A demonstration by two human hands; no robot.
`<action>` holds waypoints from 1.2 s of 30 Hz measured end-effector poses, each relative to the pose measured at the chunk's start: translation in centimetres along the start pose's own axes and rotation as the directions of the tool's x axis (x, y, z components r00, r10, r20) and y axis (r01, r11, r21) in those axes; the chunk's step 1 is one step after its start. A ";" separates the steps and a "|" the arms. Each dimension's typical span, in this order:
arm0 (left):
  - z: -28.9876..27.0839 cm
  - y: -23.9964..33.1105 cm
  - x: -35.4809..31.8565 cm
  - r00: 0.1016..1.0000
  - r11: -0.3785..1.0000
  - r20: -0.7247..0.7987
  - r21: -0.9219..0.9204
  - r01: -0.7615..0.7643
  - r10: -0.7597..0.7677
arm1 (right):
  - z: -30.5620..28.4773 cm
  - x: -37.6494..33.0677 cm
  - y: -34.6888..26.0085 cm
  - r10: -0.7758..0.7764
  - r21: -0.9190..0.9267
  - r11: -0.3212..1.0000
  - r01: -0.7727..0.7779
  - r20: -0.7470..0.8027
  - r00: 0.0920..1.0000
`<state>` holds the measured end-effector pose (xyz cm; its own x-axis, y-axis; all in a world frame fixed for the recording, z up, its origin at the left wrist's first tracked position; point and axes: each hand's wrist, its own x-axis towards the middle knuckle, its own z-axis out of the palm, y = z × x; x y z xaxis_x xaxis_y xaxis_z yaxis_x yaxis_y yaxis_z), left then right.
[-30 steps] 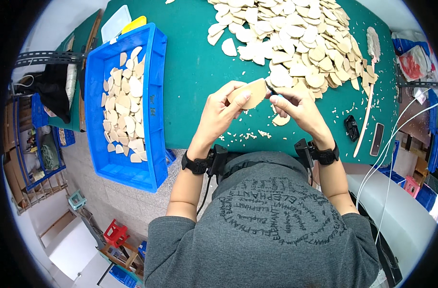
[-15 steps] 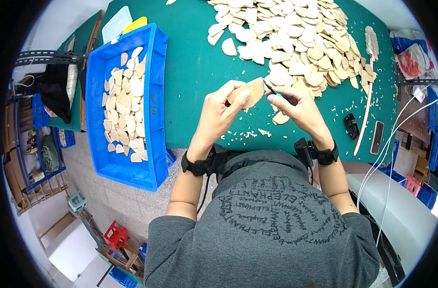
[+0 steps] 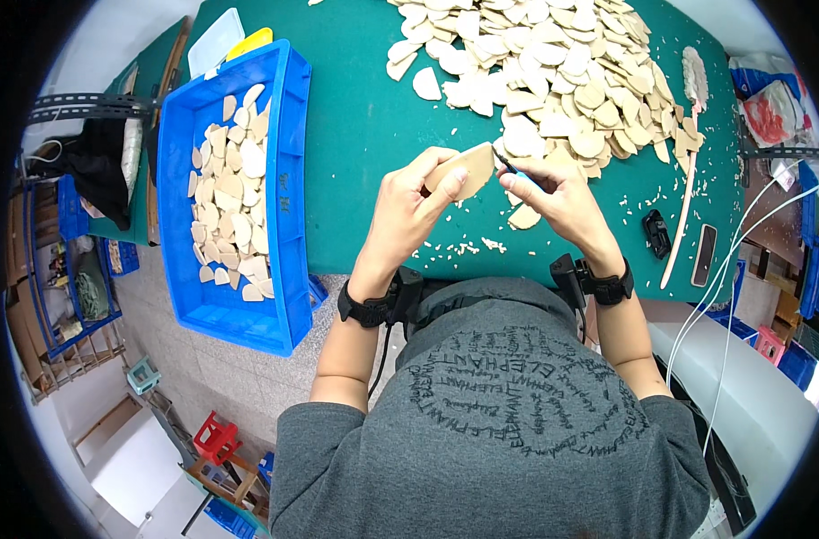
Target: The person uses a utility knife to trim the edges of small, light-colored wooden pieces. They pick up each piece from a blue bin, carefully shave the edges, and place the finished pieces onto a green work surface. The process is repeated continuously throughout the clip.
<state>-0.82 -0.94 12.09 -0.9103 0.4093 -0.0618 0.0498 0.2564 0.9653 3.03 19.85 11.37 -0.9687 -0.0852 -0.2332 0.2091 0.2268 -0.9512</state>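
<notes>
My left fingers (image 3: pixel 449 184) pinch the piece (image 3: pixel 475 168) above the worktop (image 3: pixel 364 117) | long axis slants up rightward | my right fingers (image 3: pixel 520 185), nearer its right edge, grip the tool (image 3: pixel 506 164), tip just beside it

Head-worn fisheye view, facing down, fairly near the hands (image 3: pixel 407 203)

Green tabletop (image 3: pixel 351 117): I log one passable strip, between blue bin (image 3: pixel 291 180) and left hand (image 3: pixel 409 202).
Bin wall: raised, bars leftward.
Pale heap (image 3: pixel 562 85): blocks far right.
</notes>
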 end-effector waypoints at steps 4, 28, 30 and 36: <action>0.1 -0.1 0.0 1.000 1.000 -0.006 -0.021 0.003 -0.003 | 0.0 0.1 0.4 -0.011 -0.025 1.000 0.011 -0.005 1.000; -0.1 -0.5 -1.8 0.898 0.550 0.373 -0.710 0.439 -0.235 | 1.7 1.8 -2.6 -0.140 0.361 0.907 0.215 -0.221 0.965; -0.4 -0.9 -2.0 0.895 0.524 0.390 -0.727 0.444 -0.216 | 1.5 1.4 -3.9 -0.143 0.394 0.905 0.160 -0.074 0.987; -0.5 -1.0 -2.4 0.877 0.467 0.425 -0.743 0.480 -0.224 | 2.6 1.1 -4.3 -0.147 0.477 0.874 0.095 0.073 0.986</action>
<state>1.08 -2.61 11.43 -0.6345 0.6738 -0.3786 -0.7187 -0.3341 0.6098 1.40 16.29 14.73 -0.9765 -0.1883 -0.1049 0.1547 -0.2731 -0.9495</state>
